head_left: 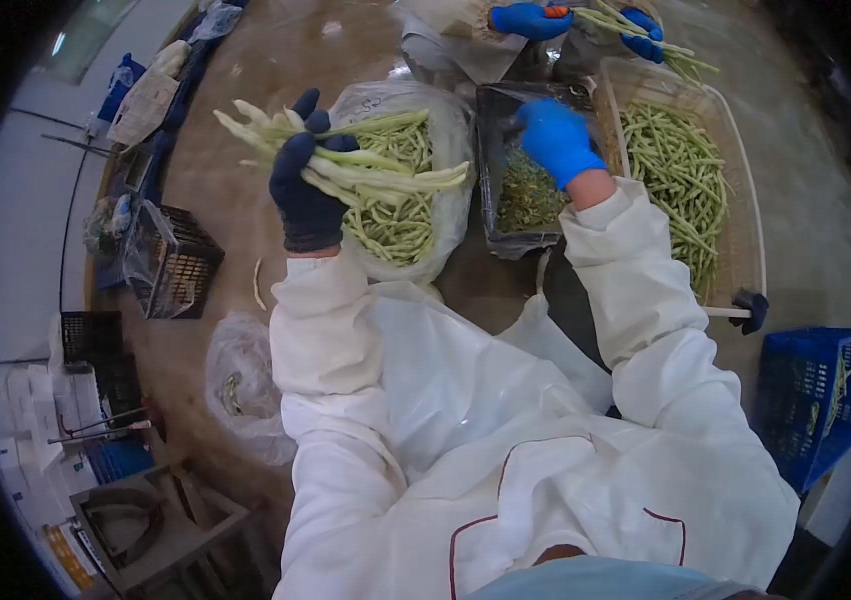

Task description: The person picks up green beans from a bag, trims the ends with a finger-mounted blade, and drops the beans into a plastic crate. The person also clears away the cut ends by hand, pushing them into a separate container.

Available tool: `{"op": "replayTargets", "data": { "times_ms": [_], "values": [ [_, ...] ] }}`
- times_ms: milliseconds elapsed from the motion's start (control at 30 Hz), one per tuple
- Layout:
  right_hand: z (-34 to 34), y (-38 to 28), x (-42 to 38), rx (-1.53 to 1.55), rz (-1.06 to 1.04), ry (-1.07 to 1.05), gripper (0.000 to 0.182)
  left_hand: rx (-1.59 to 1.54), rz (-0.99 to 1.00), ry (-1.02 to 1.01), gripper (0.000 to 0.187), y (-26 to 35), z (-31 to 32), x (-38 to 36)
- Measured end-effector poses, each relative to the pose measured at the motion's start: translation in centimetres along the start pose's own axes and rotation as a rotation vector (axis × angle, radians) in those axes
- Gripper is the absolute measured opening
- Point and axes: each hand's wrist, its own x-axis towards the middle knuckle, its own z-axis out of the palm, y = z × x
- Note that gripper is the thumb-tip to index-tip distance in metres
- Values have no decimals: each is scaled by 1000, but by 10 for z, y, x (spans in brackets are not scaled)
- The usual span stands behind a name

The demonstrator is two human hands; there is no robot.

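Note:
My left hand (306, 195), in a dark glove, is wrapped round a bunch of long pale green beans (396, 180). The bunch sticks out on both sides of the fist, above an open clear plastic bag (458, 190) with many cut green beans (391, 235) in it. Over a black crate (489, 175) of small green trimmings (528, 195) is my right hand (558, 140), in a blue glove. Its fingers are curled in, and whatever they hold is hidden. To its right, a large pale tub (743, 190) holds long green beans (676, 175).
Across from me, a person's blue-gloved hands (531, 20) hold an orange-handled tool (557, 12) and long beans (636, 30). A clear bag (246, 390) and a black crate (178, 262) are on the left. A blue crate (811, 400) stands right.

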Motion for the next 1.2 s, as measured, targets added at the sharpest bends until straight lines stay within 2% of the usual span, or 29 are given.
{"op": "replayTargets", "data": {
  "times_ms": [67, 167, 267, 367, 400, 433, 467, 533, 567, 600, 667, 767, 800, 833, 867, 933, 1000, 1100, 1200],
  "values": [
    [-22, -4, -10, -107, 99, 26, 37, -36, -5, -48, 60, 2, 4, -5],
    [-10, -15, -5, 754, -277, -13, 41, 49, -67, -72, 60, -8, 2, -9],
    [-12, -48, -22, 1069, -523, -79, 40, 124, -102, -54, 59, -22, 22, -10],
    [-12, -47, -27, 834, -414, -254, 34, 190, -93, -86, 60, -18, 37, -11],
    [-21, -36, -29, 878, -349, -216, 33, 100, -101, -43, 60, -20, 26, -8],
    [-19, -14, -20, 729, -403, -107, 33, 104, -56, -1, 60, -18, 18, -5],
    [-36, 4, -22, 764, -424, -21, 32, 108, -7, 43, 60, -14, 11, -2],
    [-66, 50, -40, 422, -143, 60, 30, 103, 38, 62, 58, -4, -3, 2],
    [-61, 90, -43, 330, -68, 196, 30, 100, 61, 71, 57, 1, -10, 4],
    [-65, 129, -52, 223, 19, 203, 39, 121, 71, 74, 56, 2, -14, 5],
    [-71, 155, -84, -300, 396, 364, 43, 160, 87, 86, 55, 4, -13, 3],
    [-68, 145, -88, -88, 182, 578, 47, 164, 41, 108, 53, -6, -2, 0],
    [-62, 124, -81, 148, 0, 597, 42, 127, -10, 111, 52, -14, -8, 3],
    [-73, 76, -79, 418, -66, 438, 40, 91, -63, 111, 52, -19, -10, 5],
    [-80, 31, -76, 683, -135, 273, 37, 228, 12, 39, 53, -21, 0, 4],
    [-62, -19, -60, 875, -383, 56, 30, 168, 3, 5, 53, -30, -2, 7],
    [-46, -49, -50, 919, -396, -167, 24, 150, 22, 0, 54, -31, 0, 8],
    [-33, -62, -45, 923, -288, -308, 23, 87, 3, -8, 53, -31, -18, 14],
    [-27, -59, -45, 947, -293, -100, 21, 221, 43, 63, 51, -28, -6, 7]
  ]
}}
